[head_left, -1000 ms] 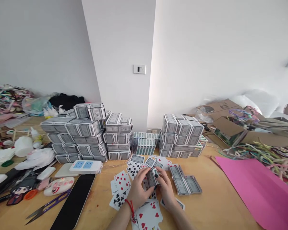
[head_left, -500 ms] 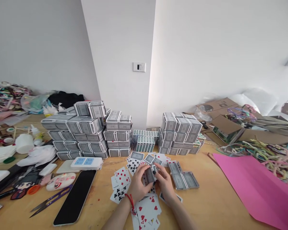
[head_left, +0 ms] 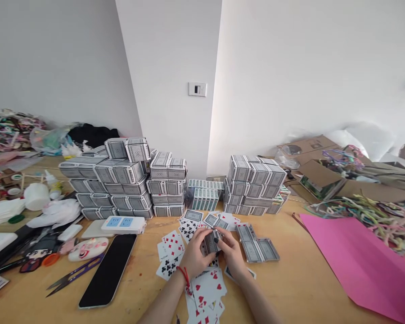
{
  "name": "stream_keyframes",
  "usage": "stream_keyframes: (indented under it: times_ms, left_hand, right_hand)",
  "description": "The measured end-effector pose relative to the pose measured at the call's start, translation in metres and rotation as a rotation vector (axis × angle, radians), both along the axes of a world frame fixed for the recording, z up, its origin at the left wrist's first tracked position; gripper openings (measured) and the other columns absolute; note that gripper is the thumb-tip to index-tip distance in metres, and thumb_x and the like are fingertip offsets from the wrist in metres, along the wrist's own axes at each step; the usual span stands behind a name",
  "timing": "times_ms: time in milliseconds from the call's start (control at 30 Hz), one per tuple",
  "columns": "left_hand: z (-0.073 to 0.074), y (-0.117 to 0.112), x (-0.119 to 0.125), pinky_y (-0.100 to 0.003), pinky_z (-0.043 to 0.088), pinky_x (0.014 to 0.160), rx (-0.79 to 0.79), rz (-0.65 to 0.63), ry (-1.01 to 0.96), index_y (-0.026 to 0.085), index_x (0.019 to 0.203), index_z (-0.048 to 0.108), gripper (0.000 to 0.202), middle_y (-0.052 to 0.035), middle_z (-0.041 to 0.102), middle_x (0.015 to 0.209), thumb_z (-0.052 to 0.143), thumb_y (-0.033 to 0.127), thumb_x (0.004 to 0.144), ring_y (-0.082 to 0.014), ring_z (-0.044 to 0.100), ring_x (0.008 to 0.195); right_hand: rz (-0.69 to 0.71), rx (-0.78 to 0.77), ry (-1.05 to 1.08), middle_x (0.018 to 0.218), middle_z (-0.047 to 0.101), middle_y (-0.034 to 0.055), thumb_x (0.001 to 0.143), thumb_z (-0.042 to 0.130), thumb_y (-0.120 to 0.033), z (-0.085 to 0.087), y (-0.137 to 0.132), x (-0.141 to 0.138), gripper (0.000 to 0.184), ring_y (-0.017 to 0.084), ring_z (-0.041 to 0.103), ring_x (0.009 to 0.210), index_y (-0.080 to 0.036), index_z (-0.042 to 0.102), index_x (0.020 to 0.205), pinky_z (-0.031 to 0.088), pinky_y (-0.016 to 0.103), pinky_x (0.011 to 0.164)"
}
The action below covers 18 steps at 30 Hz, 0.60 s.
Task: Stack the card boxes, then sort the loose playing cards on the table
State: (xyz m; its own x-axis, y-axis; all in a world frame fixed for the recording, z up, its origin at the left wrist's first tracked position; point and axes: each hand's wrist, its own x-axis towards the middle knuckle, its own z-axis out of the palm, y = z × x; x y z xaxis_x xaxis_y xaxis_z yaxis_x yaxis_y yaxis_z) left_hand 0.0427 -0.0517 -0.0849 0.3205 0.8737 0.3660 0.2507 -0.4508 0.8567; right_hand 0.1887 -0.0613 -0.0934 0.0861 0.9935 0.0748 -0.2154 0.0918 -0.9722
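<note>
Between my two hands is a small block of folded playing cards, grey patterned backs facing out. My left hand, with a red string bracelet at the wrist, grips its left side. Closed on its right side is my right hand, dark nail polish showing on the thumb. Loose playing cards lie face up and face down beneath and around both hands. Just right of my right hand rests an L-shaped piece of joined folded cards. Parts of the held block are hidden by my fingers.
Stacked folded-card blocks stand at the back left, with another stack at the back right and green-edged card packs between. A phone, scissors and a power strip lie left; pink paper lies right.
The view has shifted slightly, so the tabletop things sit a little higher and the left-side items further right. Both hands stay on the card block, with only small finger movement.
</note>
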Motion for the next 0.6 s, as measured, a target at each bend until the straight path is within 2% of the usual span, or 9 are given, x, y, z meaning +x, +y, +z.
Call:
stream_keyframes:
  times_ms: [300, 433, 600]
  left_hand:
    - [0.0017, 0.0010, -0.0010, -0.042, 0.040, 0.091, 0.004, 0.005, 0.002, 0.023, 0.112, 0.050, 0.051, -0.0080, 0.049, 0.114, 0.060, 0.012, 0.063, -0.0248, 0.045, 0.108]
    - [0.0006, 0.0005, -0.0008, -0.043, 0.038, 0.091, 0.037, 0.046, 0.043, 0.025, 0.112, 0.050, 0.053, -0.0087, 0.044, 0.117, 0.062, 0.015, 0.061, -0.0273, 0.042, 0.111]
    - [0.0034, -0.0022, -0.0004, -0.041, 0.041, 0.086, 0.064, 0.101, 0.120, 0.024, 0.113, 0.050, 0.053, -0.0079, 0.047, 0.102, 0.061, 0.016, 0.062, -0.0256, 0.045, 0.100]
  right_hand:
    - [-0.005, -0.011, -0.006, 0.100, 0.062, 0.0056, 0.063, 0.067, -0.042, 0.0054, -0.0012, -0.0011, 0.039, 0.025, 0.053, 0.097, -0.022, 0.065, 0.097, 0.042, 0.035, 0.082]
    - [-0.019, -0.007, -0.003, 0.102, 0.062, 0.0056, 0.068, 0.061, -0.045, 0.0069, -0.0006, -0.0016, 0.034, 0.025, 0.051, 0.101, -0.023, 0.066, 0.094, 0.041, 0.035, 0.084]
    - [0.019, -0.039, 0.012, 0.108, 0.061, 0.0048, 0.068, 0.061, -0.044, 0.0043, 0.0009, 0.0001, 0.038, 0.025, 0.051, 0.103, -0.024, 0.064, 0.101, 0.041, 0.035, 0.085]
